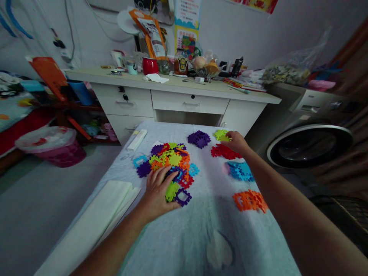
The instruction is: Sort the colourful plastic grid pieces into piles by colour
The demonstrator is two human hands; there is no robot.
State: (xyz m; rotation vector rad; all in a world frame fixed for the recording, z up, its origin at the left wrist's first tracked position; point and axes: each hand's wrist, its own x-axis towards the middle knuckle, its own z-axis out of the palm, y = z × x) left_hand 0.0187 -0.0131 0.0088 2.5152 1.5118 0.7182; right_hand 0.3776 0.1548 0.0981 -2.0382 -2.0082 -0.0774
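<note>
Part of the green piece (171,191) under the left hand (156,191); fingertips of the right hand (237,142) unseen.

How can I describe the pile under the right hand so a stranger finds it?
On the pale table, sorted piles of plastic pieces run along the right side. Take the farthest pile, which the right hand touches. It alone is yellow-green; its neighbours are the purple pile and the red pile.

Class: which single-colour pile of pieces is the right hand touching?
The yellow-green pile, farthest away, beside the purple pile; the right hand rests on it.
</note>
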